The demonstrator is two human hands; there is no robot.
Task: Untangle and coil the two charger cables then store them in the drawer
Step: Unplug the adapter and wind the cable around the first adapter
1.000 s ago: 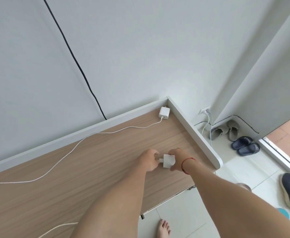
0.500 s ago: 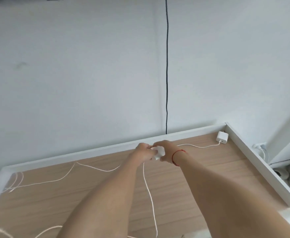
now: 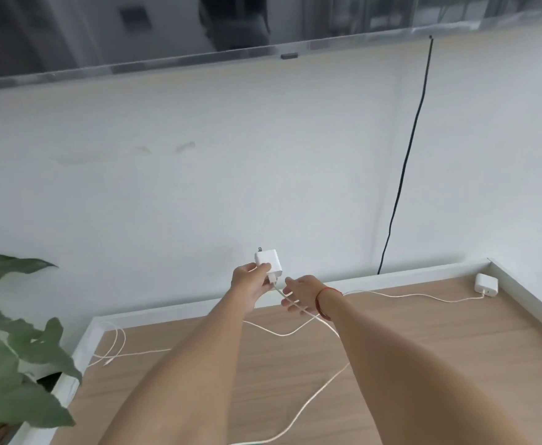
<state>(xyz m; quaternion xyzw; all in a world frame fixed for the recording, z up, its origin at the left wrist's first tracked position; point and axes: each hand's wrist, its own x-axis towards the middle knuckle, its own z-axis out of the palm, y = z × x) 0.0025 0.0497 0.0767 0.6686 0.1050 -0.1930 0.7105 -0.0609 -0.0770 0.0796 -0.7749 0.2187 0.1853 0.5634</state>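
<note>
My left hand holds a white charger plug lifted above the wooden desktop, prongs pointing up. Its white cable hangs from the plug, runs under my right hand and trails down toward the desk's near edge. My right hand's fingers pinch that cable just below the plug. A second white charger plug lies in the far right corner of the desk. Its cable runs left across the desk and ends in loops at the far left corner.
A white raised rim borders the desk at the back and both sides. A black cord hangs down the wall behind the desk. A leafy green plant stands left of the desk. A dark screen is mounted high on the wall.
My view has swung left and up. My left hand has lifted the plug off the desk, and my right hand has let go of the plug and moved onto its cable.
</note>
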